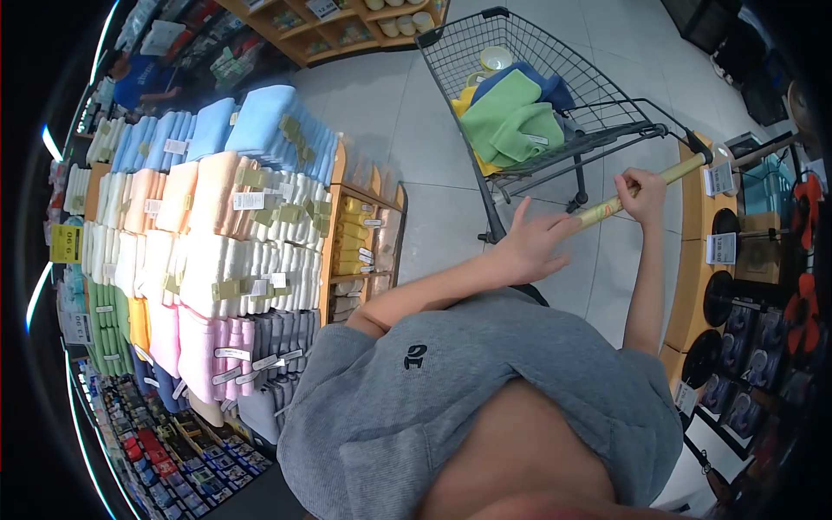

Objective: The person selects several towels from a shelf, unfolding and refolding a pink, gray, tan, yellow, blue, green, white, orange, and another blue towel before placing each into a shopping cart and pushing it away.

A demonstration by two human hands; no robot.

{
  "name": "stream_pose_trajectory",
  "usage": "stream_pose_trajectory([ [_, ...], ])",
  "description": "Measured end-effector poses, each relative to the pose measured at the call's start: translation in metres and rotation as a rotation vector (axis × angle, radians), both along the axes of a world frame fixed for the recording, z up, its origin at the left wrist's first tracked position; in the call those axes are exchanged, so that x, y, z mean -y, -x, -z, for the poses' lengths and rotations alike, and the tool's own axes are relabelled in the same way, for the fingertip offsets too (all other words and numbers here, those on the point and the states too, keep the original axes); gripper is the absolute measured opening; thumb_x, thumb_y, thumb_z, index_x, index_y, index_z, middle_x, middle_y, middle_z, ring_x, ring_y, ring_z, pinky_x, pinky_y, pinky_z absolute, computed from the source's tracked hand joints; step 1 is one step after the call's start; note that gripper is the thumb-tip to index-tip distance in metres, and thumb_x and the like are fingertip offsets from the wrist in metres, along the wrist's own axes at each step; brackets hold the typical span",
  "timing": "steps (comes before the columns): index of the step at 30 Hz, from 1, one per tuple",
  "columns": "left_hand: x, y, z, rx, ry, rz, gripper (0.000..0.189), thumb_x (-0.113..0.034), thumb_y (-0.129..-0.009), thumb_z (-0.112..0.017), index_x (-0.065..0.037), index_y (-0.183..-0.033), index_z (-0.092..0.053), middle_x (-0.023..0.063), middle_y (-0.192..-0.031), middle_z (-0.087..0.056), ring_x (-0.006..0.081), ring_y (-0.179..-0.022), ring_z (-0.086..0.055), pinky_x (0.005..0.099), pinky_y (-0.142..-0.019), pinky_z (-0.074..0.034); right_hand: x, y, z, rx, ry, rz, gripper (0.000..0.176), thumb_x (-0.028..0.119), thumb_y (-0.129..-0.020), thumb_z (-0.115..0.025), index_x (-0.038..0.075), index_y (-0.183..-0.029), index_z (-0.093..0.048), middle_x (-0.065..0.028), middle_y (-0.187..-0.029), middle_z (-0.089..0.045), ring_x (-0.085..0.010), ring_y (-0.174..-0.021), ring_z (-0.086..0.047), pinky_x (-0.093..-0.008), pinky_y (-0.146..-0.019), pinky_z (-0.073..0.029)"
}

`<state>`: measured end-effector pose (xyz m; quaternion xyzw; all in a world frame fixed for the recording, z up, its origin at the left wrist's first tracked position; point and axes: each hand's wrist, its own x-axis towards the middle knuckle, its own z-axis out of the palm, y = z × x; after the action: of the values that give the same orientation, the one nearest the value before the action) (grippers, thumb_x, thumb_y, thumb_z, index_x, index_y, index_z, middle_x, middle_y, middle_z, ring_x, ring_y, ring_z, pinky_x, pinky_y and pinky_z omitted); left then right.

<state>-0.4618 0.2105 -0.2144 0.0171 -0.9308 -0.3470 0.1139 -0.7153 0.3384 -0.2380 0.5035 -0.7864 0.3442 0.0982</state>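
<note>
The right hand (642, 196) is wrapped round the cart handle (680, 170); the left hand (530, 248) touches it, fingers spread. Green cloth (513, 120) lies in the cart (496, 12); stacked towels (195, 234) stand left of it.

"9.90" on a yellow price tag (66, 243)

Grey tiled floor (442, 147), black wire shopping cart (620, 133) on it

Bright green cloth (513, 121), pale yellow handle (611, 206)
</note>
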Motion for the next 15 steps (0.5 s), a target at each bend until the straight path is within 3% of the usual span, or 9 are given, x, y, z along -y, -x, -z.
stream_pose_trajectory([
  [4, 0.019, -0.013, -0.005, 0.025, -0.084, 0.149, 0.035, -0.024, -0.087, -0.064, -0.014, -0.119, -0.056, 0.005, -0.113, -0.062, 0.0206, -0.112, -0.056, 0.0558, -0.112, -0.016, -0.008, 0.03, -0.003, 0.024, -0.084, 0.087, 0.033, 0.026, -0.081, -0.069, 0.003, -0.061, -0.058, -0.006, -0.051, -0.054, -0.0185, -0.047, -0.054, -0.0296, -0.047, -0.039],
  [6, 0.032, -0.025, -0.016, 0.068, -0.201, 0.129, 0.027, -0.021, -0.088, -0.063, -0.013, -0.114, -0.059, 0.0045, -0.108, -0.064, 0.0191, -0.107, -0.058, 0.0531, -0.112, -0.019, -0.012, 0.052, 0.008, 0.502, 0.034, 0.142, 0.04, 0.031, -0.087, -0.065, 0.001, -0.061, -0.058, -0.0026, -0.051, -0.051, -0.0114, -0.047, -0.05, -0.0252, -0.047, -0.036],
  [8, 0.048, -0.041, -0.023, 0.066, -0.318, 0.069, 0.019, -0.019, -0.089, -0.062, -0.012, -0.107, -0.063, 0.0045, -0.101, -0.066, 0.0181, -0.101, -0.061, 0.0501, -0.112, -0.021, -0.017, 0.082, 0.024, 0.647, 0.127, 0.145, 0.045, 0.035, -0.091, -0.061, 0.001, -0.063, -0.059, -0.0003, -0.052, -0.05, -0.0071, -0.049, -0.047, -0.0226, -0.047, -0.034],
  [12, 0.081, -0.09, -0.023, -0.01, -0.341, -0.25, 0.014, -0.016, -0.089, -0.062, -0.008, -0.1, -0.065, 0.0064, -0.092, -0.067, 0.0209, -0.092, -0.064, 0.04, -0.1, -0.038, -0.009, 0.1, 0.018, 0.566, 0.172, 0.297, 0.044, 0.035, -0.092, -0.06, 0.0, -0.066, -0.061, -0.001, -0.055, -0.052, -0.0073, -0.05, -0.047, -0.0221, -0.049, -0.035],
  [15, 0.109, -0.145, -0.021, -0.065, -0.351, -0.511, 0.014, -0.013, -0.089, -0.062, -0.004, -0.099, -0.067, 0.0078, -0.092, -0.068, 0.0212, -0.088, -0.065, 0.0325, -0.085, -0.048, 0.01, 0.063, 0.014, 0.469, 0.391, 0.387, 0.043, 0.034, -0.094, -0.059, -0.001, -0.068, -0.062, -0.0022, -0.061, -0.055, -0.0078, -0.054, -0.048, -0.0234, -0.052, -0.037],
])
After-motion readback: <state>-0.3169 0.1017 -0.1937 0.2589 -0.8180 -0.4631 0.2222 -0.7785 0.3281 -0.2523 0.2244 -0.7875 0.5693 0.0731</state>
